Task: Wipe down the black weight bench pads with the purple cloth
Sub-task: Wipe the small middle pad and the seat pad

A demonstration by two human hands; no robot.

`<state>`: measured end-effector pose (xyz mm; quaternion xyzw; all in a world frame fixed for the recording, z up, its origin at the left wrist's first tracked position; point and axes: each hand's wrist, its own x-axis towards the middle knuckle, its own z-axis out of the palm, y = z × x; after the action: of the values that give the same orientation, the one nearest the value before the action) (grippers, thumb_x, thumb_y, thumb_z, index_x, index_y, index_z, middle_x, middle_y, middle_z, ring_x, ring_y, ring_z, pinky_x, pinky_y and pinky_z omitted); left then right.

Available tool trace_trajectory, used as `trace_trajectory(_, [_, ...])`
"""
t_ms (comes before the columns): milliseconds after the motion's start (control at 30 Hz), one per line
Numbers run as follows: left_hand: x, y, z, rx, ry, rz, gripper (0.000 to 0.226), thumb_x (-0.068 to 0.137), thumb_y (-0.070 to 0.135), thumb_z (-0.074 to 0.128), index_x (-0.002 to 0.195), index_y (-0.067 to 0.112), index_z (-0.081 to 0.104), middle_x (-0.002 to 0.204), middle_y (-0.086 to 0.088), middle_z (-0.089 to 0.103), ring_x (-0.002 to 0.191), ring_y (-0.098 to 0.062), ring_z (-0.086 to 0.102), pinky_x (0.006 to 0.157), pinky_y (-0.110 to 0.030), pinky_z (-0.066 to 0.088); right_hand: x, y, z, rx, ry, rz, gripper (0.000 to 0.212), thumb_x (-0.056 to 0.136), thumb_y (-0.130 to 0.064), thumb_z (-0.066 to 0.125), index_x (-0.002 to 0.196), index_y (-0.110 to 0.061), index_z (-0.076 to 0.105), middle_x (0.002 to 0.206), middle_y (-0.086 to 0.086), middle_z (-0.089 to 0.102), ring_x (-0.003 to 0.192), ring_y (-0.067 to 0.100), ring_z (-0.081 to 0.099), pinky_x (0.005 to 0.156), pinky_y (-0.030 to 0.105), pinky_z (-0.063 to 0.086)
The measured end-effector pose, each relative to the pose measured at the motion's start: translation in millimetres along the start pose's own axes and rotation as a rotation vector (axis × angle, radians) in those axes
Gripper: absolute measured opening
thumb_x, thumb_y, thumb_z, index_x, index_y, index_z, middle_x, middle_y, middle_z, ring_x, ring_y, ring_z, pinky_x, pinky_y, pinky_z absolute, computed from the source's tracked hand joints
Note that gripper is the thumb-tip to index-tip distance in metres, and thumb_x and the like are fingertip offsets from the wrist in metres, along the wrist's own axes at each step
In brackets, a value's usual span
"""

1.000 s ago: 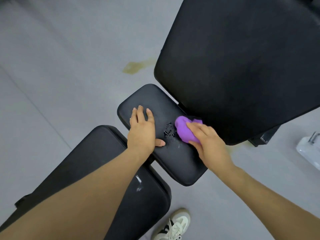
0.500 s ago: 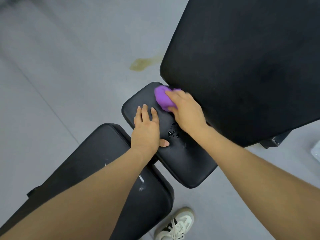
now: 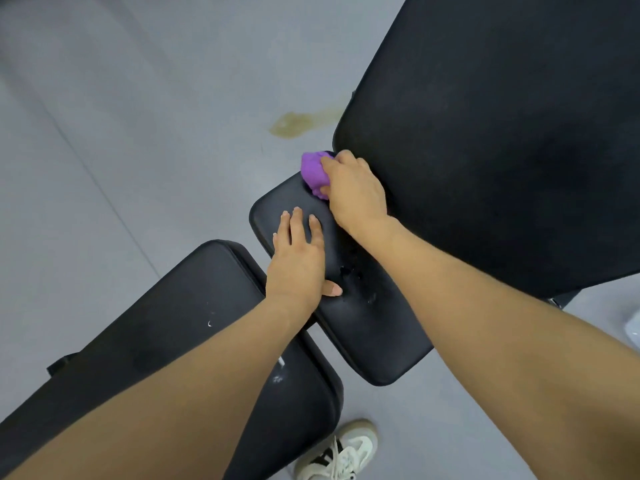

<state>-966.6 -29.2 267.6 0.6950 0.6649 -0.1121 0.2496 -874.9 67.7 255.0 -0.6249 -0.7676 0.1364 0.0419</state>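
Since a second ago the right hand (image 3: 356, 192) is carrying the balled-up purple cloth (image 3: 312, 173) toward eleven o'clock along the small pad (image 3: 374, 334), left hand (image 3: 298, 261) lying flat on it, the big pads (image 3: 502, 133) apparently still waiting.

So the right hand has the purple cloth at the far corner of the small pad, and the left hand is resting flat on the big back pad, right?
Not quite. In the head view the left hand rests flat on the small pad, the same one being wiped, not on the big back pad. The rest holds: the right hand has the purple cloth at that pad's far corner.
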Motion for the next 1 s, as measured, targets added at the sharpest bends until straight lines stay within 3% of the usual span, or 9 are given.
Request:
trace_trajectory(133, [-0.4, 0.8, -1.0, -0.028, -0.014, -0.007, 0.114, 0.071, 0.044, 0.073, 0.149, 0.008, -0.002, 0.154, -0.018, -0.013, 0.143, -0.034, -0.013, 0.118, -0.044, 0.013, -45.4, 30.9, -4.5, 0.119, -0.053, -0.063, 0.046, 0.093, -0.019, 0.051, 0.138, -0.015, 0.042, 0.132, 0.006, 0.044, 0.109, 0.027, 0.044, 0.083, 0.042, 0.047])
trace_trajectory(267, [-0.3, 0.1, -0.9, -0.042, -0.012, -0.005, 0.114, 0.071, 0.043, 0.073, 0.149, 0.008, -0.002, 0.154, -0.019, -0.013, 0.143, -0.034, -0.013, 0.118, -0.043, 0.015, -141.1, 56.4, -8.4, 0.086, -0.067, 0.004, 0.054, 0.089, -0.015, 0.059, 0.141, -0.017, 0.042, 0.134, 0.004, 0.048, 0.109, 0.028, 0.047, 0.072, 0.040, 0.052])
trace_trajectory(433, [0.2, -2.4, 0.5, -0.075, -0.005, -0.001, 0.115, 0.071, 0.043, 0.074, 0.149, 0.009, -0.003, 0.154, -0.017, -0.015, 0.143, -0.032, -0.015, 0.119, -0.042, 0.012, -86.1, 29.0, -7.5, -0.066, -0.097, 0.020, 0.052, 0.095, -0.013, 0.046, 0.144, -0.016, 0.030, 0.140, 0.004, 0.034, 0.120, 0.024, 0.035, 0.076, 0.035, 0.045])
trace_trajectory(533, [0.3, -4.8, 0.2, -0.087, -0.007, 0.010, 0.115, 0.071, 0.044, 0.074, 0.149, 0.008, -0.003, 0.154, -0.017, -0.015, 0.143, -0.031, -0.016, 0.119, -0.042, 0.010, -26.0, -0.2, -4.1, -0.047, -0.060, 0.052, 0.040, 0.095, -0.011, 0.045, 0.135, -0.011, 0.040, 0.137, 0.007, 0.034, 0.118, 0.026, 0.036, 0.066, 0.033, 0.033])
trace_trajectory(633, [-3.9, -11.0, -1.3, -0.084, 0.007, 0.059, 0.113, 0.072, 0.048, 0.071, 0.150, 0.011, -0.003, 0.156, -0.014, -0.013, 0.144, -0.028, -0.013, 0.117, -0.037, 0.008, -0.8, -6.5, -4.1, -0.009, -0.063, 0.030, 0.037, 0.094, -0.012, 0.047, 0.132, -0.011, 0.044, 0.139, 0.006, 0.034, 0.115, 0.027, 0.039, 0.067, 0.034, 0.035])
trace_trajectory(767, [-19.6, -35.5, -4.5, -0.147, 0.055, 0.015, 0.101, 0.078, 0.045, 0.067, 0.150, 0.017, 0.001, 0.157, -0.003, -0.006, 0.145, -0.018, -0.002, 0.107, -0.035, 0.033, -64.0, 27.4, -9.4, 0.041, -0.074, -0.073, 0.052, 0.093, -0.014, 0.051, 0.142, -0.019, 0.037, 0.137, 0.002, 0.041, 0.109, 0.027, 0.042, 0.077, 0.039, 0.046])
trace_trajectory(900, [-23.5, -50.5, -7.2, -0.232, 0.057, -0.055, 0.100, 0.079, 0.038, 0.070, 0.150, 0.016, 0.002, 0.158, 0.000, -0.007, 0.146, -0.015, 0.002, 0.108, -0.032, 0.032, -149.8, 38.5, -6.1, 0.027, -0.053, -0.052, 0.056, 0.083, -0.008, 0.065, 0.136, -0.017, 0.048, 0.131, 0.003, 0.053, 0.102, 0.030, 0.053, 0.065, 0.037, 0.052])
trace_trajectory(1000, [-19.3, -43.9, -6.9, -0.308, 0.042, -0.074, 0.098, 0.080, 0.020, 0.072, 0.150, 0.012, 0.003, 0.158, -0.001, -0.010, 0.145, -0.019, 0.011, 0.109, -0.033, 0.030, -124.3, 28.0, -4.0, 0.021, -0.054, 0.001, 0.054, 0.088, -0.009, 0.058, 0.139, -0.019, 0.043, 0.135, 0.001, 0.048, 0.111, 0.028, 0.046, 0.066, 0.036, 0.049])
